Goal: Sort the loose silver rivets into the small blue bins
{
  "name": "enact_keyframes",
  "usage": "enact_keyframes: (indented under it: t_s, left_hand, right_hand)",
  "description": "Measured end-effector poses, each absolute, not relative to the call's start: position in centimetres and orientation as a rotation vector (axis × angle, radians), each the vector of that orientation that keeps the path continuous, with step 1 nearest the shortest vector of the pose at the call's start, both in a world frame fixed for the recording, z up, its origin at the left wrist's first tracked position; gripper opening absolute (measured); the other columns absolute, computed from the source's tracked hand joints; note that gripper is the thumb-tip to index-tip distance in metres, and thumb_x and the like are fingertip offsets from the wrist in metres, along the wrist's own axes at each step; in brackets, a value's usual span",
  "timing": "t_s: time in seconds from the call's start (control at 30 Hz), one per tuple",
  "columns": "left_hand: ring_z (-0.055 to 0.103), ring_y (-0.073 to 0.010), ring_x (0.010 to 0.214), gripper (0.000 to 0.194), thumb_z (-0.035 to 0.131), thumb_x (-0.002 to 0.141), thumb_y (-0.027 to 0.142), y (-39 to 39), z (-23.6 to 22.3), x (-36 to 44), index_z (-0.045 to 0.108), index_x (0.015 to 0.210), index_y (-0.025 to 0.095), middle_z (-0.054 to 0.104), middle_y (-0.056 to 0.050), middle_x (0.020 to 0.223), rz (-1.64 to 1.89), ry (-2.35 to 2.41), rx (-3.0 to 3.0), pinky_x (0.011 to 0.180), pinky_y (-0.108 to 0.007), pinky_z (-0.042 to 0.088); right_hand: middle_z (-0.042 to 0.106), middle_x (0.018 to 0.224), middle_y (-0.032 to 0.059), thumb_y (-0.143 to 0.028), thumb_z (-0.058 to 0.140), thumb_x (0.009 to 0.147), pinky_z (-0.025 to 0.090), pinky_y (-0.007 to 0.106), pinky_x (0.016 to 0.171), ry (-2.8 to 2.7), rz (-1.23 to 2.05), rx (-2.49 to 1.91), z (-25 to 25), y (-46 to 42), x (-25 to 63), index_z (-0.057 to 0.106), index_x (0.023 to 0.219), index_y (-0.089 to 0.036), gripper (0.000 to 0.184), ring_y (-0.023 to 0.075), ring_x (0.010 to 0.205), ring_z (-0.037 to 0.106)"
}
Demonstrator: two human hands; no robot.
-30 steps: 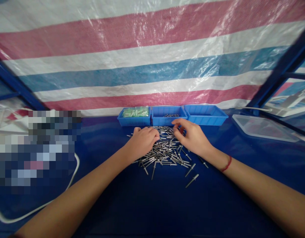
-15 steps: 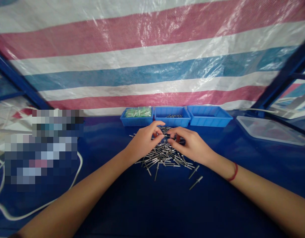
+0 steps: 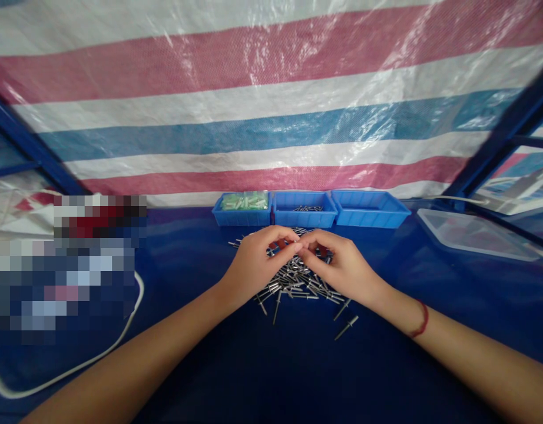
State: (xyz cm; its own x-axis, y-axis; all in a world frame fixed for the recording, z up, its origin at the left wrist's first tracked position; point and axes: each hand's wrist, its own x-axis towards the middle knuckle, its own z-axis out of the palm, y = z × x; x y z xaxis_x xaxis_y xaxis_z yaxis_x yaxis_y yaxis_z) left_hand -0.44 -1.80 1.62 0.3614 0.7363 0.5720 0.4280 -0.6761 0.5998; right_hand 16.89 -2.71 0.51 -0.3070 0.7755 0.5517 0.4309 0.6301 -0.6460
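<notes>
Bins: three blue bins stood side by side in a row along the back of the counter [image 3: 254, 371].
Left bin [image 3: 242, 219]: it was filled with green-and-white pieces [image 3: 245, 201], too small to make out singly.
Middle bin [image 3: 304, 220]: a small heap of metal pins [image 3: 309, 208] lay inside.
Right bin [image 3: 374, 219]: its ribbed blue inside was in sight.
Rivet pile [image 3: 294, 275]: slim silver rivets lay crisscrossed on the counter, in front of the bins, beneath and between the person's hands.
Stray rivet [image 3: 346, 328]: it lay apart, on the near right side of the pile.
Left hand [image 3: 252, 262]: it arched over the pile's left side, thumb and fingers drawn to a pinch.
Right hand [image 3: 344, 265]: it mirrored the left, the fingertips meeting; one could not tell whether either pinch gripped a rivet.
In the way: both hands covered parts of the pile.
Right side: a translucent tray [image 3: 477, 234] lay beyond the right bin.
Left side: a white cable [image 3: 141, 288] curved past a pixelated patch.
Behind: a striped sheet [image 3: 271, 82] hung.
</notes>
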Motion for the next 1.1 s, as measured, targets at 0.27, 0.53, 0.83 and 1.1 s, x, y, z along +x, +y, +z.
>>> enact_keyframes:
  t_s: [0.27, 0.53, 0.83, 1.1]
  left_hand:
    - [0.063, -0.0108, 0.071, 0.007, 0.062, 0.082, 0.018, -1.67, 1.68, -0.5, 0.065, 0.088, 0.019, 0.07, 0.001, 0.084, 1.289, 1.031, 2.291, 0.068, -0.023, 0.051]
    - [0.064, -0.0121, 0.073, 0.008, 0.062, 0.082, 0.017, -1.35, 1.15, -0.53, 0.067, 0.087, 0.02, 0.071, 0.0, 0.083, 1.262, 1.093, 2.239, 0.067, -0.024, 0.049]
    - [0.062, -0.0138, 0.077, 0.013, 0.053, 0.088, 0.019, -1.01, 1.06, -0.66, 0.065, 0.091, 0.019, 0.068, -0.002, 0.086, 1.125, 1.025, 2.302, 0.067, -0.026, 0.047]
    - [0.056, -0.0141, 0.073, 0.026, 0.038, 0.095, 0.025, -1.01, 1.04, -0.64, 0.058, 0.081, 0.016, 0.059, -0.002, 0.076, 1.029, 1.069, 2.401, 0.068, -0.027, 0.043]
  right_hand:
    - [0.064, 0.074, 0.0023, -0.032, 0.056, 0.083, 0.045, 0.027, 0.058, -1.756, 0.739, -0.958, 0.29, -2.44, 16.85, 0.062, 0.085, -0.017, 0.017, 0.0133, 0.065, 0.058]
    - [0.061, 0.07, 0.0002, -0.028, 0.063, 0.078, 0.045, 0.029, 0.058, -1.628, 0.739, -0.899, -0.16, -2.24, 16.81, 0.061, 0.085, -0.019, 0.011, 0.0128, 0.063, 0.056]
    - [0.061, 0.073, 0.0013, -0.026, 0.064, 0.077, 0.047, 0.029, 0.061, -1.659, 0.667, -0.886, 0.29, -2.87, 16.66, 0.063, 0.086, -0.019, 0.011, 0.0133, 0.066, 0.057]
    - [0.061, 0.068, -0.0001, -0.025, 0.061, 0.08, 0.045, 0.025, 0.055, -1.819, 0.449, -0.939, 0.5, -2.86, 16.99, 0.063, 0.082, -0.018, 0.008, 0.012, 0.06, 0.056]
